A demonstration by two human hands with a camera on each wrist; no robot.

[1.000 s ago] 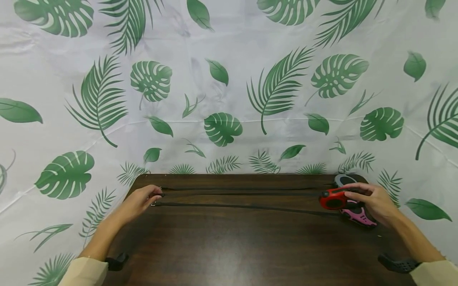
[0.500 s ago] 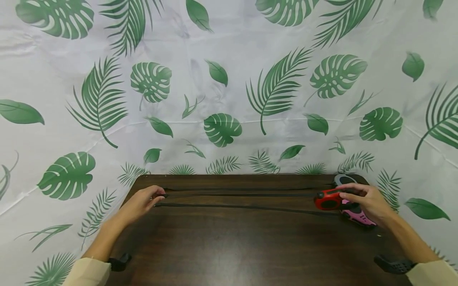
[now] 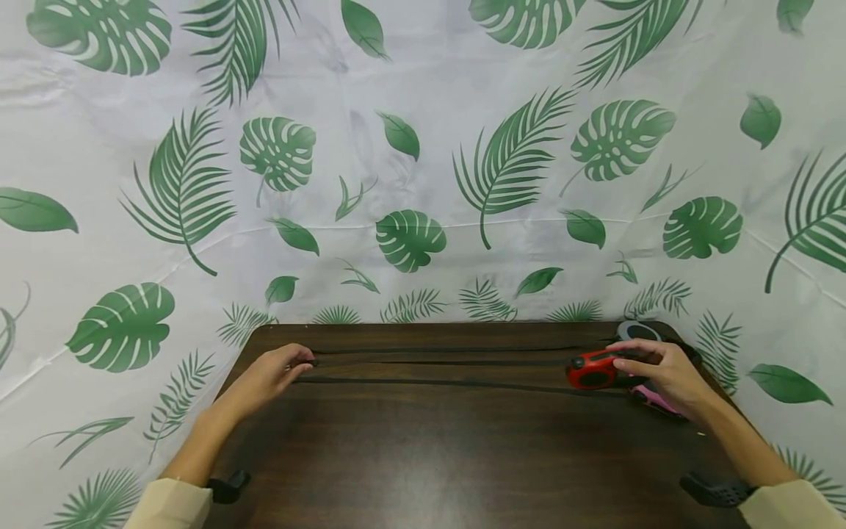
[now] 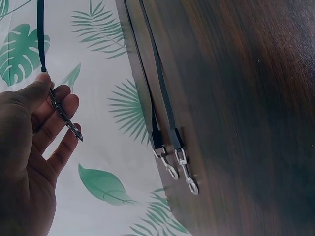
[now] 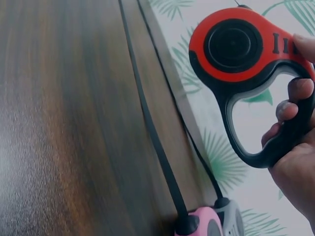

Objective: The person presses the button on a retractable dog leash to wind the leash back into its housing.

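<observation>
My right hand [image 3: 667,371] grips the black loop handle of a red-and-black retractable leash [image 5: 234,44], held above the table's far right part. Its fingers curl round the handle in the right wrist view. On the left, my left hand [image 3: 271,378] pinches the end of that leash's dark strap, just above its metal snap hook [image 4: 63,113]. The strap stretches between both hands. Beneath, a pink leash [image 3: 654,400] and a grey leash [image 3: 637,332] lie on the table, the pink one partly hidden. Their straps run left, ending in silver snap hooks [image 4: 189,182].
The dark wood table [image 3: 423,455] has rounded far corners. Behind and around it hangs a white cloth with green leaf prints [image 3: 410,239]. Dark bands sit at both wrists.
My right hand has moved left with the red leash, and more of the grey leash's side shows. My left hand has shifted slightly to the right with the strap end.
</observation>
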